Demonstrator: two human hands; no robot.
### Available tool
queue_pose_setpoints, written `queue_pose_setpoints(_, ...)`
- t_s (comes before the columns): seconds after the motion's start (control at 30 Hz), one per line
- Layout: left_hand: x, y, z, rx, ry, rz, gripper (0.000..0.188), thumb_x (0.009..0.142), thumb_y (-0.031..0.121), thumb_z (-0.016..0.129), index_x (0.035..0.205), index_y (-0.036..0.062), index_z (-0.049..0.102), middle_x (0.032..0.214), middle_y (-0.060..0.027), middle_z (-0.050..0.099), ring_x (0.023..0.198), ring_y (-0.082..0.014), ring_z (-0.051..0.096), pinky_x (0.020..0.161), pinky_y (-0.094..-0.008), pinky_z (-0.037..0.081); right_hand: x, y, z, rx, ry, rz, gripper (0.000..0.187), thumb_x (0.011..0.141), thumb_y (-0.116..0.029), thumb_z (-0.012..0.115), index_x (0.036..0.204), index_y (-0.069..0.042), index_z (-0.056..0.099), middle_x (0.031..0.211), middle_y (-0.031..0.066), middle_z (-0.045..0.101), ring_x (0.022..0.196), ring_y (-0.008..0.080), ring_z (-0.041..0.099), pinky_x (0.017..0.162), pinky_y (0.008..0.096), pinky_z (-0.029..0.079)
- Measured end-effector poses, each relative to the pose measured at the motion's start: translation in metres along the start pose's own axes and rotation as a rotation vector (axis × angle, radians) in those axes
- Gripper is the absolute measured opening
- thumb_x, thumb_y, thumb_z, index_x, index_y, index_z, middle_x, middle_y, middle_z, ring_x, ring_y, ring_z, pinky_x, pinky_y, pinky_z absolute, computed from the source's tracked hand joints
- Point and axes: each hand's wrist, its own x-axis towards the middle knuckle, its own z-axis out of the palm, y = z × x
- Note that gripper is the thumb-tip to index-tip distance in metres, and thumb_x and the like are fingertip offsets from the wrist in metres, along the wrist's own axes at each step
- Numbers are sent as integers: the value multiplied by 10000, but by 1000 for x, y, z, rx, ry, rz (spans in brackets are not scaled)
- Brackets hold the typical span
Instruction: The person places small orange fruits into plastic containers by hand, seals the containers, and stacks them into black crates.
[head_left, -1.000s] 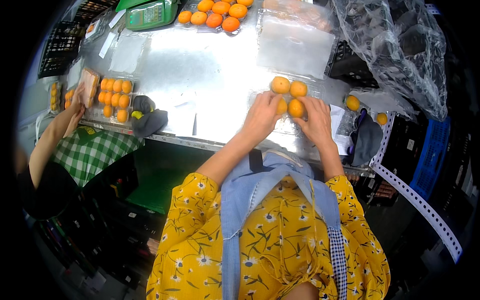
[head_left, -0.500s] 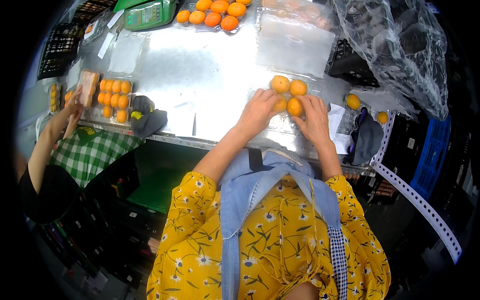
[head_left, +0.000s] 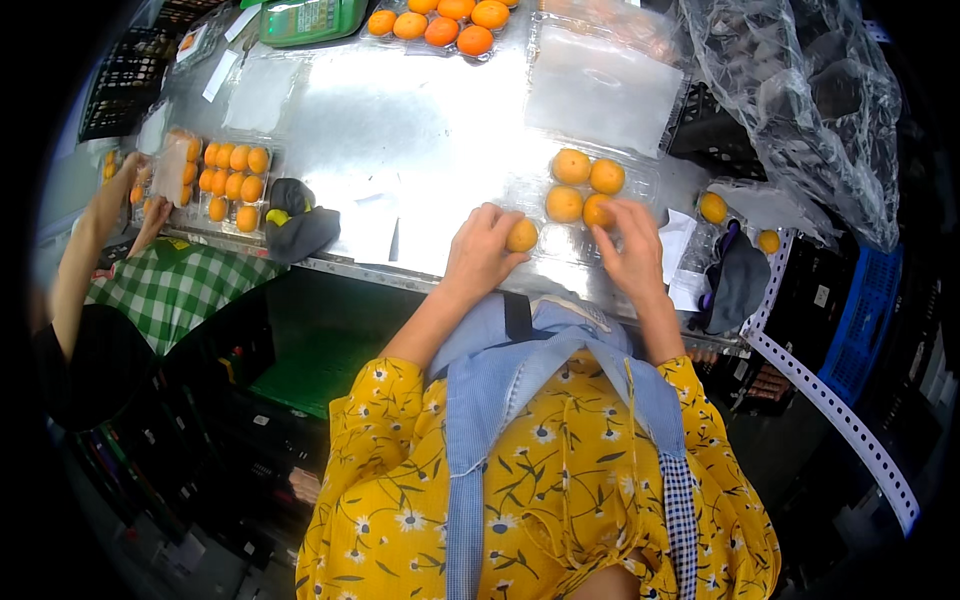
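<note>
My left hand [head_left: 487,250] is closed round a mandarin [head_left: 521,235], just left of the filled part of a clear plastic tray [head_left: 640,180]. Several mandarins [head_left: 571,166] sit close together in that tray. Thumb and fingers of my right hand [head_left: 630,240] grip the nearest right mandarin [head_left: 597,211], which still rests among the others. The fingers partly cover it.
Stacked clear containers [head_left: 600,95] lie beyond the tray. Loose mandarins [head_left: 713,207] and a dark grey glove [head_left: 738,285] are at right, below crumpled plastic film [head_left: 790,110]. Filled packs [head_left: 235,185], another dark glove [head_left: 300,225] and a co-worker's hands [head_left: 150,205] are at left.
My left hand has moved left and nearer, away from the tray, and a mandarin shows in it. My right hand stays at the same mandarin. The co-worker's hands have shifted around a pack.
</note>
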Motion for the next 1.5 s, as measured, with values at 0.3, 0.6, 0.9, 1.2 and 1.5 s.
queue_pose_setpoints(0.3, 8, -1, -9, -1242, -117, -499, 483, 754, 131, 675, 1174, -6, 478, 1123, -106, 532, 981, -178, 540, 813, -290, 464, -7, -14, 2, 226, -113, 254, 111, 821, -109, 539, 762, -35, 596, 641, 88, 575, 586, 226, 570, 535, 312, 430)
queue_pose_setpoints(0.6, 71, -1, -25, -353, 57, -44, 424, 724, 72, 665, 1113, 62, 496, 1063, -92, 512, 984, -245, 521, 828, -328, 455, -23, -8, -9, 106, -80, 164, 145, 819, -140, 549, 741, -20, 573, 637, 116, 568, 573, 262, 561, 529, 330, 430)
queue_pose_setpoints(0.9, 104, -19, -18, 181, -91, 242, 440, 617, 118, 731, 1016, 85, 549, 975, -85, 556, 860, -281, 493, 787, -361, 407, -73, -2, -28, -6, 108, 345, 126, 801, -136, 570, 758, -21, 595, 664, 132, 575, 600, 294, 560, 547, 350, 433)
queue_pose_setpoints(1.2, 101, -41, -14, -224, -53, 53, 677, 717, 228, 722, 1250, 18, 362, 1185, -146, 412, 983, -240, 478, 797, -349, 466, -181, -44, 13, -118, 527, 662, 138, 783, -166, 585, 709, -50, 582, 664, 109, 583, 624, 282, 575, 555, 356, 449)
queue_pose_setpoints(1.5, 95, -22, 1, -653, -327, -459, 588, 878, 447, 451, 1258, 4, 372, 1228, -135, 432, 1087, -268, 440, 840, -363, 454, -322, -106, 79, 57, 803, 1133, 160, 820, -186, 554, 753, -45, 590, 682, 99, 610, 628, 267, 596, 561, 347, 464)
